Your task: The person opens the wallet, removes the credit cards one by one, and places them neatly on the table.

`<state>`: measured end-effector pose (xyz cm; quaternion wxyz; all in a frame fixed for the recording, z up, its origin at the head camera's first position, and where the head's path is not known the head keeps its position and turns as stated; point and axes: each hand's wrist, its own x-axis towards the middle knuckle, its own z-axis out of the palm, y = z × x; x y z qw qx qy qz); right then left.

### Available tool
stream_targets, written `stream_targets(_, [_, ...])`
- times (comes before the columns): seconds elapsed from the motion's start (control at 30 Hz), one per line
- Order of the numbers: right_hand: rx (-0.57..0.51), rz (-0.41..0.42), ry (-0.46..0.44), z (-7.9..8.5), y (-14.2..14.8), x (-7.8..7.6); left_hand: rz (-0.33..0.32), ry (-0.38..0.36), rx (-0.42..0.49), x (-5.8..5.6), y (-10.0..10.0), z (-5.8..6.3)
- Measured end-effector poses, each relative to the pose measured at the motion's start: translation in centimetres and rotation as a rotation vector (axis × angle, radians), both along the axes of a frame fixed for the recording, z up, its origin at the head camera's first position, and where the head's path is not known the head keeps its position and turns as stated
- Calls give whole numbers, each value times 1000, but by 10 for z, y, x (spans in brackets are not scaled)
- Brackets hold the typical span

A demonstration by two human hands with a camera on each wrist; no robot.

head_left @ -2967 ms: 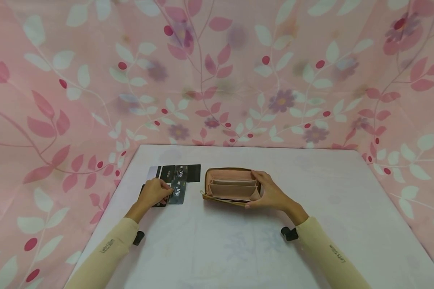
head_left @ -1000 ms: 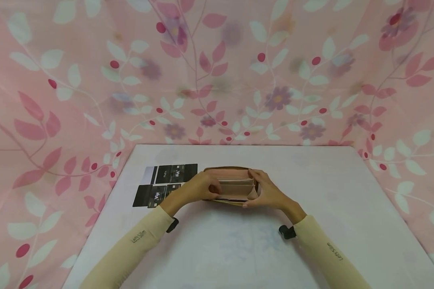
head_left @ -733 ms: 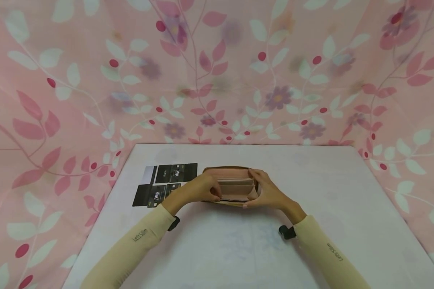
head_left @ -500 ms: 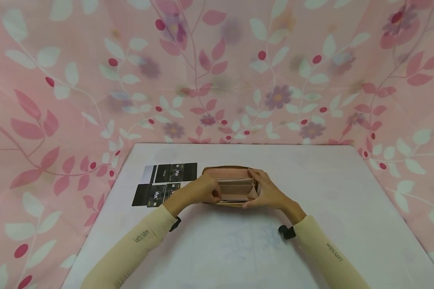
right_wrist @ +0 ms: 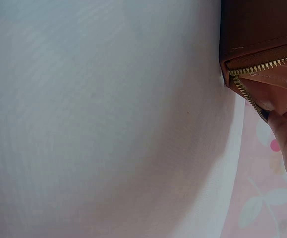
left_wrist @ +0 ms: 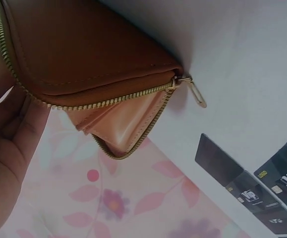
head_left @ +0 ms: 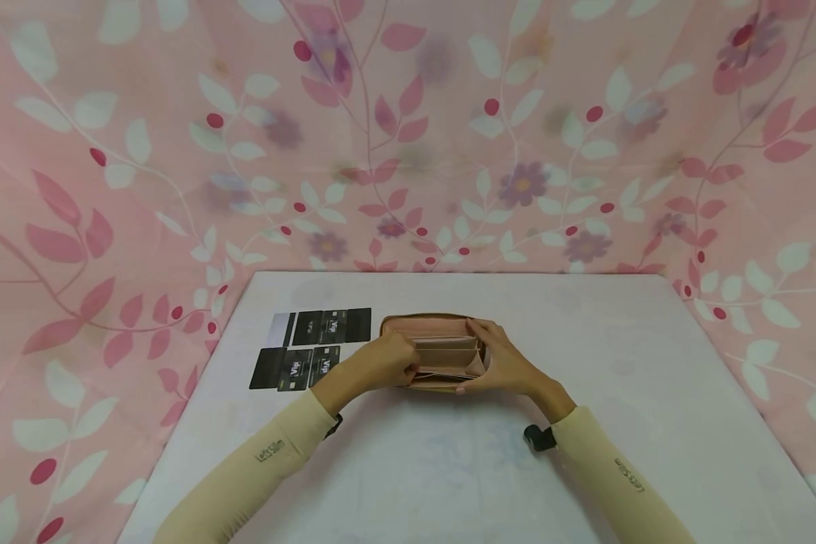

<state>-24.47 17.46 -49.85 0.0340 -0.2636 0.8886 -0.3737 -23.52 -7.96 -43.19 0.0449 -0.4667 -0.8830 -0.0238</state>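
A brown zip-around wallet stands unzipped on the table, its pale pink compartments facing up. My right hand grips its right end, with the thumb at the front and the fingers at the back rim. My left hand is at the front left of the opening, with curled fingers pinching at the front section; its fingertips are partly hidden. In the left wrist view the wallet's brown outside, brass zipper and zipper pull show beside the left fingers. The right wrist view shows the wallet's corner and right fingers.
Left of the wallet, several cards lie flat in two rows, among them black Vip cards and a white card with a black stripe. The white-covered table ends at a pink floral curtain.
Since three seconds ago, my left hand has moved right from the cards to the wallet. In the last half second the wallet's front section has spread wider. My right hand keeps its hold.
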Motion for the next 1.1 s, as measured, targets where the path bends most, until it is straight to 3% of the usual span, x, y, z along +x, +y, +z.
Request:
stream_targets(0.3, [-11, -25, -11, -5, 0, 0, -30, 55, 87, 10, -1, 15])
stream_targets(0.43, [-10, -21, -10, -5, 0, -2, -38, 28, 104, 12, -2, 23])
stream_targets(0.53, [-5, -9, -23, -4, 0, -2, -61, 18, 115, 16, -3, 34])
stream_targets(0.7, [-4, -6, -33, -3, 0, -3, -46, -11, 154, 17, -9, 52])
stream_targets(0.87, [1, -9, -35, -3, 1, -3, -37, -39, 231, 11, -17, 50])
stream_targets(1.0, [-8, -9, -31, -1, 0, -3, -12, -114, 341, 6, -26, 47])
stream_targets(1.1, [-8, -7, -31, 0, 0, -3, 43, -191, 458, 2, -35, 46])
